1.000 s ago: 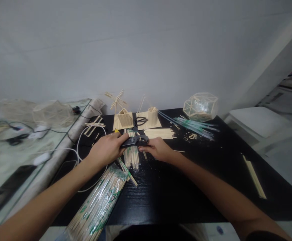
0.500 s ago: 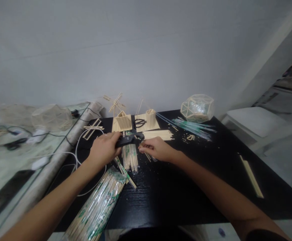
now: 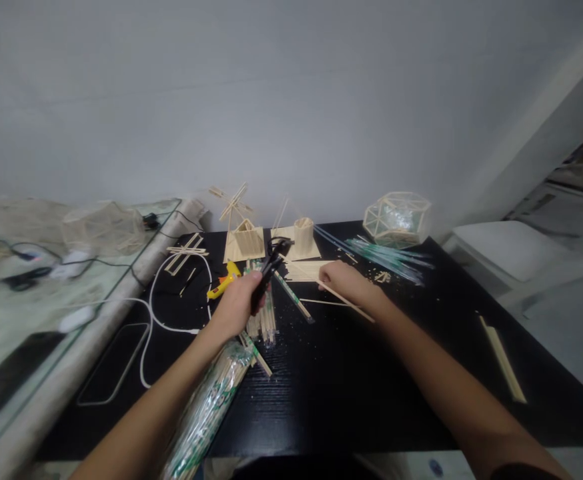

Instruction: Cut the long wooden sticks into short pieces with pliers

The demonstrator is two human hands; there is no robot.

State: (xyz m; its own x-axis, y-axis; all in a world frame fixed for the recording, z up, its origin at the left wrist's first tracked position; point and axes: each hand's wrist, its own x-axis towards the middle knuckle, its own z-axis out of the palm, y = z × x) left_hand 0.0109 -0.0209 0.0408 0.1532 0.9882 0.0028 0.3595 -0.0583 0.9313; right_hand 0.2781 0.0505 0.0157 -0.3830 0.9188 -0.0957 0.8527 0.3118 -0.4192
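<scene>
My left hand (image 3: 238, 303) is closed around the handles of black cutting pliers (image 3: 270, 264), whose jaws point up and away over the black table (image 3: 351, 373). My right hand (image 3: 344, 280) rests further right, fingers pinched on a thin bamboo stick (image 3: 347, 302) that slants toward me. Its fingertips lie at a flat pile of cut sticks (image 3: 305, 269). A loose wrapped stick (image 3: 294, 299) lies between my hands. Below my left hand lies a small bundle of sticks (image 3: 264, 321).
A long plastic pack of bamboo skewers (image 3: 206, 410) lies under my left forearm. A yellow glue gun (image 3: 224, 280) and white cable (image 3: 156, 313) are left of it. Stick models (image 3: 245, 239), a geodesic ball (image 3: 397, 217) and green-wrapped sticks (image 3: 386, 252) sit at the back. A wooden strip (image 3: 502, 357) lies right.
My hands have separated. The left hand swung the pliers upright and drew back toward me; the right hand moved right to the cut-stick pile with a stick. The glue gun is now uncovered.
</scene>
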